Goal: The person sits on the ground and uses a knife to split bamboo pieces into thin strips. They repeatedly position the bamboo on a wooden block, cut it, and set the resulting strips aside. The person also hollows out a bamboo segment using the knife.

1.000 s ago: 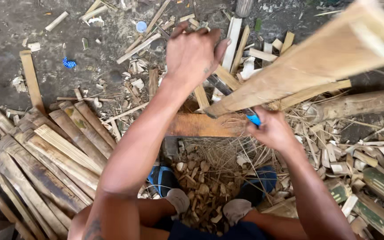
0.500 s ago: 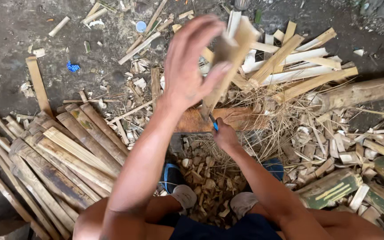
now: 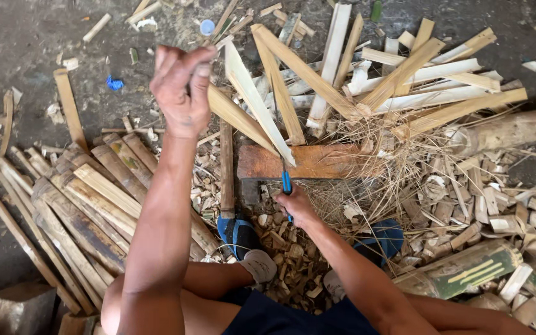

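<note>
Dirt ground (image 3: 26,37) lies littered with pale bamboo offcuts and chips. Left hand (image 3: 181,90) is raised high, grip clenched on the top end of a pale split bamboo strip (image 3: 257,102) that slants down onto a reddish-brown wooden chopping block (image 3: 311,162). Right hand (image 3: 296,208), low beside the block, grasps a blue-handled knife (image 3: 286,183), blade up against the strip. Stacked split bamboo slats (image 3: 88,198) lie at the left.

We see the left hand (image 3: 183,93) held up high, closed around a pale split bamboo strip (image 3: 255,102). The right hand (image 3: 297,208) grips a knife with a blue handle (image 3: 286,183) beside a brown wooden block (image 3: 317,162). Split bamboo slats (image 3: 94,192) lie on the ground at the left.
</note>
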